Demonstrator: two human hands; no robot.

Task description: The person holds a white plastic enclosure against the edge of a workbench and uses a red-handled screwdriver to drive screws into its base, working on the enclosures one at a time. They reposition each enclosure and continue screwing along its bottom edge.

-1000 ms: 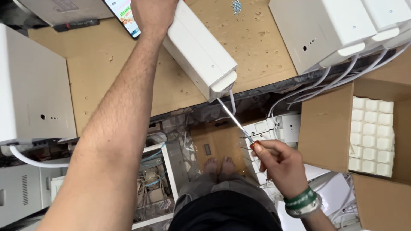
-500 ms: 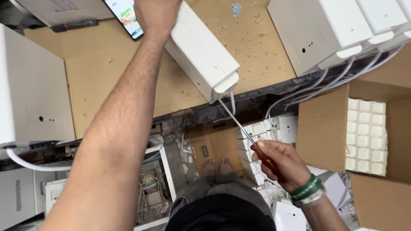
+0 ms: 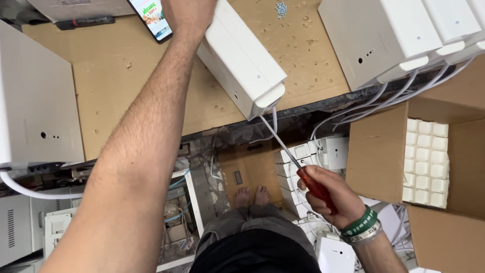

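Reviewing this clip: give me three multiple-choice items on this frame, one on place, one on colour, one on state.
1. Where does the screwdriver tip sit?
A. at the white box's near end
B. in the carton
C. on the phone

2. What colour is the screwdriver's handle?
A. blue
B. red
C. yellow

3. How is the white box held?
A. lifted in the air
B. untouched
C. pressed on the bench by the left hand

Answers: 1 A, shaft meets the box's end. 2 B, red shows in the right hand. 3 C, hand lies atop it.
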